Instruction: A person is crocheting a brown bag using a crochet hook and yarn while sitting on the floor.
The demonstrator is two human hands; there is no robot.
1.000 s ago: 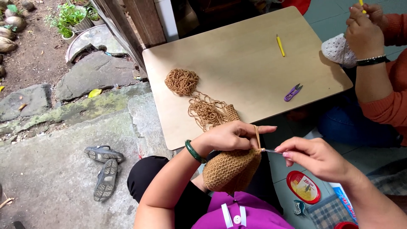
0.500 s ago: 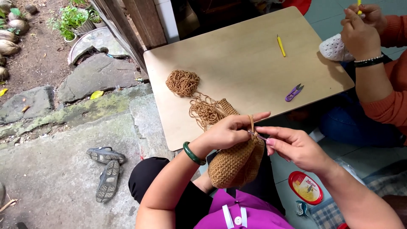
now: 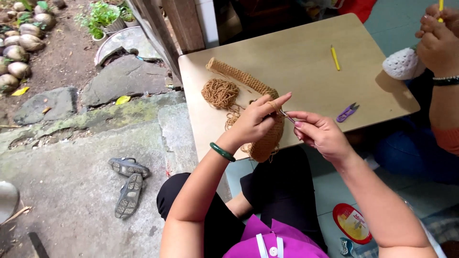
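The left hand point(image 3: 256, 122) grips the brown crochet piece point(image 3: 260, 112), fingers clenched on its upper edge with the forefinger stretched out towards the right. The piece is a long tube of tan cord: one end lies on the counter point(image 3: 296, 62) near the back left corner, and the rest runs forward under the left hand and hangs over the front edge, just above the lap. The right hand point(image 3: 320, 134) sits just beside the left, thumb and fingers pinched on a thin metal hook point(image 3: 286, 115), whose tip meets the piece at the left forefinger. The two hands nearly touch, with the piece between and below them.

A loose ball of cord point(image 3: 220, 93) lies on the counter just left of the piece, strands trailing to it. A green bangle point(image 3: 222, 152) is on the left wrist. Farther right on the counter lie a yellow hook point(image 3: 335, 58) and purple snips point(image 3: 347, 112), well apart from the hands. At the right edge another person's hand point(image 3: 437, 45) holds a white crochet piece point(image 3: 403, 63). On the ground at left lie two sandals point(image 3: 128, 184).
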